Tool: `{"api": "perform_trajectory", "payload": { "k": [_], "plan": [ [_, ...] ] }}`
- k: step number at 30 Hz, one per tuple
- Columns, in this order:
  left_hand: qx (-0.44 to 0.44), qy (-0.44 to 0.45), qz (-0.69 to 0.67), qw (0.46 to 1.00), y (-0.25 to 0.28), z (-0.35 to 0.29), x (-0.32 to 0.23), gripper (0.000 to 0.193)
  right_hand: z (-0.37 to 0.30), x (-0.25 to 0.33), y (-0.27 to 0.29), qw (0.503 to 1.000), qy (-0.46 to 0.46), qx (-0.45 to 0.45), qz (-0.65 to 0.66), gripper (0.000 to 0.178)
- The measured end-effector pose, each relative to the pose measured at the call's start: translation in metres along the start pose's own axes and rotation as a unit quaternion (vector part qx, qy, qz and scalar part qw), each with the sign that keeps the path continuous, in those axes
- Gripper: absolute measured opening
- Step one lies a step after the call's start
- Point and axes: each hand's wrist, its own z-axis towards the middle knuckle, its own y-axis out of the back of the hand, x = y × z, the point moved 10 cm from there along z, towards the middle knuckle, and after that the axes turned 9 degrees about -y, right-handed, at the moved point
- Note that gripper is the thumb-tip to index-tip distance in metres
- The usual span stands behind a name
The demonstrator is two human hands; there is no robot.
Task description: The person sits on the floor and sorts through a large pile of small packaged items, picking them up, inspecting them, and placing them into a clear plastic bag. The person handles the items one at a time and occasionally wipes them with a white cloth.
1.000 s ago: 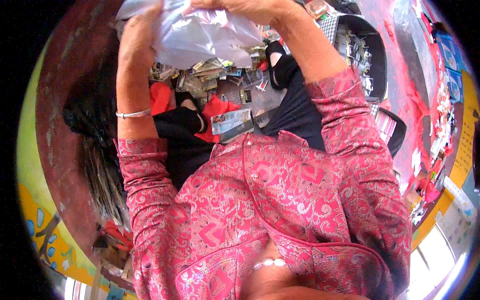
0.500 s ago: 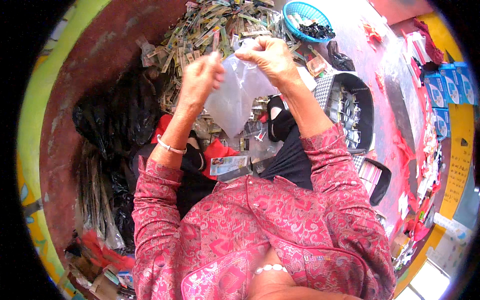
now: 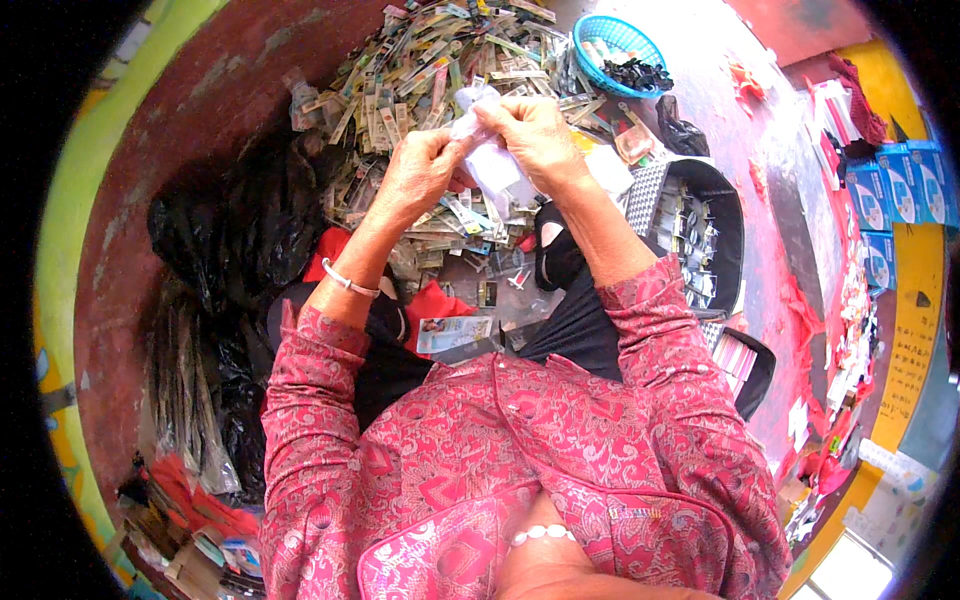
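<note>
A crumpled, whitish translucent plastic bag (image 3: 494,172) hangs between my hands, bunched together at its top. My left hand (image 3: 424,172) pinches its left side with closed fingers. On the other side my right hand (image 3: 535,142) grips the bag's upper part between thumb and fingers. Beneath and beyond them spreads a large heap of small, flat packaged pieces (image 3: 395,110) in many colours. Below the bag, a printed card (image 3: 453,334) lies near my lap, beside a piece of red cloth or plastic (image 3: 438,300).
A blue plastic basket (image 3: 600,30) with black and pale items stands at the far right of the heap. Nearer on the right is a black box (image 3: 725,215) of metallic pieces. Black plastic bags (image 3: 235,220) lie at left. Blue boxes (image 3: 903,185) are stacked far right.
The bag was spread out and hanging long; now it is gathered up and crumpled. My left hand has moved right and slightly down, closer to my right hand.
</note>
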Motion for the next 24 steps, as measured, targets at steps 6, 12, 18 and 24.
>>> {"api": "perform_trajectory", "payload": {
  "k": [6,12,18,24],
  "plan": [
    [-0.080,0.031,-0.050,0.995,0.031,0.000,0.013,0.024,-0.010,0.036,0.037,0.968,0.091,-0.136,-0.189,0.030],
    [-0.343,0.005,-0.099,0.934,0.103,-0.013,0.017,0.020,-0.033,0.069,0.083,0.799,0.178,-0.371,-0.438,0.018],
    [-0.342,-0.019,-0.365,0.866,0.110,0.004,0.052,0.017,-0.025,0.059,0.067,0.815,0.162,-0.315,-0.458,0.011],
    [-0.344,0.021,-0.379,0.859,0.096,0.010,0.056,0.020,-0.015,0.034,0.033,0.870,0.083,-0.152,-0.461,0.024]
  ]
}}
